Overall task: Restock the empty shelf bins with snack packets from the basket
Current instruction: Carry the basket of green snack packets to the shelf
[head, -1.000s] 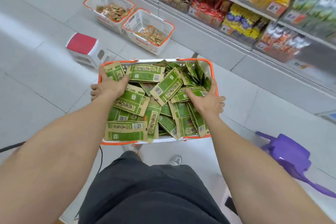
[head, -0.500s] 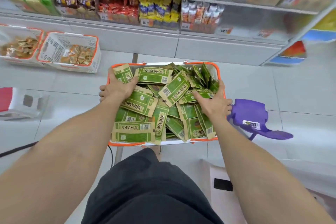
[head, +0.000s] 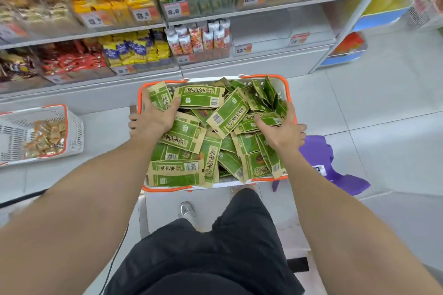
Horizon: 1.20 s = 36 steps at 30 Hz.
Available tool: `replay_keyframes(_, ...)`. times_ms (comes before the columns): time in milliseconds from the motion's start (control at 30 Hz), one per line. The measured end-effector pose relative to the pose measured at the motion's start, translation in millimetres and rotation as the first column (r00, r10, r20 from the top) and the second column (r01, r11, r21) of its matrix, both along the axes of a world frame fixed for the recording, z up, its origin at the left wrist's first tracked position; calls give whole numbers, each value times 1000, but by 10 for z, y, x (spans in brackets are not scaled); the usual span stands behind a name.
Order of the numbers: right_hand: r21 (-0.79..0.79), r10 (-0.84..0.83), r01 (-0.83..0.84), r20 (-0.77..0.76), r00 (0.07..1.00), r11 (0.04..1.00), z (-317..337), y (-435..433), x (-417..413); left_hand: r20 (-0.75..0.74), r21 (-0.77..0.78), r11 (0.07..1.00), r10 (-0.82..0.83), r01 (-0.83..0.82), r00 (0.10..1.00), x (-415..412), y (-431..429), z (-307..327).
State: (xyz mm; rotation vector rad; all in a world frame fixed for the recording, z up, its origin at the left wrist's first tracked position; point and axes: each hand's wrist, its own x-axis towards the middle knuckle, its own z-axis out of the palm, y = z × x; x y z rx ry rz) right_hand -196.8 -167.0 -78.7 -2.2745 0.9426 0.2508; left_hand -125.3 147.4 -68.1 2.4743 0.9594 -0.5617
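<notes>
I carry a white basket with an orange rim (head: 167, 189) in front of my waist. It is heaped with several green and tan snack packets (head: 189, 139). My left hand (head: 153, 120) grips the basket's left rim, thumb inside on the packets, fingers curled under the outer edge. My right hand (head: 281, 130) grips the right rim the same way. Straight ahead, the low shelf has empty clear bins (head: 271, 31) with price tags, right of bins filled with red-and-white packets.
A second white basket (head: 74, 132) with tan packets stands on the floor at left. A purple plastic stool (head: 318, 158) lies on the floor just right of my right hand. Stocked shelves (head: 119, 55) fill the back. Another shelf unit (head: 374, 19) stands at right.
I have turned right and come closer to the shelf while carrying the basket; the empty bins are now straight ahead. The red-topped stool has left the view. Both hands keep their hold on the rim.
</notes>
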Motion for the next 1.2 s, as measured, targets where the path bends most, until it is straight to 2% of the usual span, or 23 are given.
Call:
replay_keyframes(300,55,-8,8,-5,1000,998,-555,-1198,1558,-57,24,999,-46,48,997,1538,-1273,-364)
replay_keyframes(400,35,-15,16,-17,1000,999,-838,-1445,1913,-27,-9,999,-39,39,999,1891,-1520,-685)
replay_keyframes(600,36,-52,53,-33,998,998,-1755,-1717,2416,-12,19,999,-32,33,999,2475,-1777,-1719)
replay_keyframes(867,59,-71,74,-58,996,995,-3547,-1850,2921,-16,-5,1000,-4,4,1000,2931,-1893,-3592)
replay_keyframes(1200,12,-53,54,-87,995,998,-5074,-2011,3316,-44,30,1000,4,-2,999,3313,-2103,-5222)
